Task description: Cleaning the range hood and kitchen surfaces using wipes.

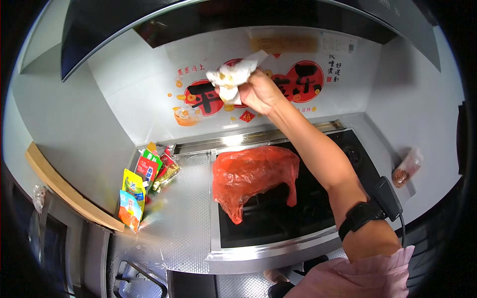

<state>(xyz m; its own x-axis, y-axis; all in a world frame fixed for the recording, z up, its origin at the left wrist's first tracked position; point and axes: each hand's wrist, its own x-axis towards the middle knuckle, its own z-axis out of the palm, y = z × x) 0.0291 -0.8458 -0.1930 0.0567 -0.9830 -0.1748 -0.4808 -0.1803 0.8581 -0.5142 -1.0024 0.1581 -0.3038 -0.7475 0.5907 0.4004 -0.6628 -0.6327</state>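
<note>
My right hand (259,91) is raised in front of the decorated wall behind the stove, closed around a crumpled white paper towel (234,76) with yellow-brown stains. Below the raised forearm, a red plastic bag (255,171) lies spread over the left part of the black glass cooktop (275,227). A black strap with a device sits around my right arm. My left hand is out of view.
Seasoning packets (134,190) stand on the foil-like counter cover (182,223) at left. A clear container (408,167) of reddish-brown bits stands at right. The range hood (261,15) hangs overhead. A wooden board edge (74,190) lies far left.
</note>
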